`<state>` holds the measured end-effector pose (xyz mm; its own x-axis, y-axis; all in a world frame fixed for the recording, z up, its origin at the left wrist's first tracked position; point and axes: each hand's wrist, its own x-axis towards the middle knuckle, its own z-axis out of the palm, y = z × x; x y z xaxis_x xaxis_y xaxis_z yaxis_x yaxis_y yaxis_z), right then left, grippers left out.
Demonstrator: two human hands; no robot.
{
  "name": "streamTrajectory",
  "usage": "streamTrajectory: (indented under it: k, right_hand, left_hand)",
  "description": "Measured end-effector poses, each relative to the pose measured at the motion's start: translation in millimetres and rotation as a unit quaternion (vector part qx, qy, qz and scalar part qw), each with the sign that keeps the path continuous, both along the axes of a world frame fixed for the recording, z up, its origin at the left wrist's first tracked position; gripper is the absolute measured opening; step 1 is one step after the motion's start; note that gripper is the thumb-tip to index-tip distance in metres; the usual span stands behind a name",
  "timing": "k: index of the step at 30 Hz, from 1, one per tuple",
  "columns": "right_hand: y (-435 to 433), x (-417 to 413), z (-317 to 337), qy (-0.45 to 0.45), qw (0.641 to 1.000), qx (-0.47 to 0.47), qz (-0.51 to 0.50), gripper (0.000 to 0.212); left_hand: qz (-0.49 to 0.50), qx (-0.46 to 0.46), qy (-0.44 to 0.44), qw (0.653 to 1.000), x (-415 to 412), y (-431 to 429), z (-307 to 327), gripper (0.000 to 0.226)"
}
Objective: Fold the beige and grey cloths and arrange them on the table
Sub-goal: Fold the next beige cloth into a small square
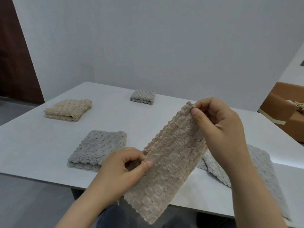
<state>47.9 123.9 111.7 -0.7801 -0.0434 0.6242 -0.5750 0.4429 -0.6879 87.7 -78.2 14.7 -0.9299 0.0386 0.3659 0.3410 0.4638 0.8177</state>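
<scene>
The beige cloth (171, 162), doubled into a strip, hangs above the near edge of the worktop (41, 145). The right hand (218, 127) pinches its far corner in a tight grip, and the left hand (121, 168) pinches its side edge. A loosened pinch may let the layers slip apart, and the right forearm could drag the unfolded grey cloth (263, 167) off.
</scene>
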Motion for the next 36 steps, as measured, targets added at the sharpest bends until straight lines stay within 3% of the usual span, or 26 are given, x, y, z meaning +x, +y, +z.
streamTrajectory:
  k: [13,16,23,30,36]
  right_hand:
    - [17.4,-13.1,-17.5,-0.009,0.998,-0.04,-0.053,0.008]
    - [21.2,-15.7,-22.3,-0.018,0.997,-0.054,-0.058,0.008]
    - [32.8,-19.0,-38.6,-0.047,0.991,-0.087,-0.09,0.007]
    - [43.1,-19.9,-60.4,-0.084,0.984,-0.104,-0.12,0.008]
    - [46.0,-17.3,-69.6,-0.095,0.981,-0.111,-0.13,0.012]
  left_hand:
    - [0.015,-0.066,-0.044,0.997,4.0,-23.0,-36.9,0.044]
    - [0.033,-0.072,-0.058,0.995,6.1,-27.7,-38.6,0.025]
    - [0.061,-0.069,-0.088,0.992,7.3,-35.8,-38.9,0.019]
    - [0.087,-0.043,-0.094,0.991,8.1,-37.5,-33.5,0.025]
    - [0.111,0.0,-0.077,0.991,9.3,-41.7,-29.4,0.043]
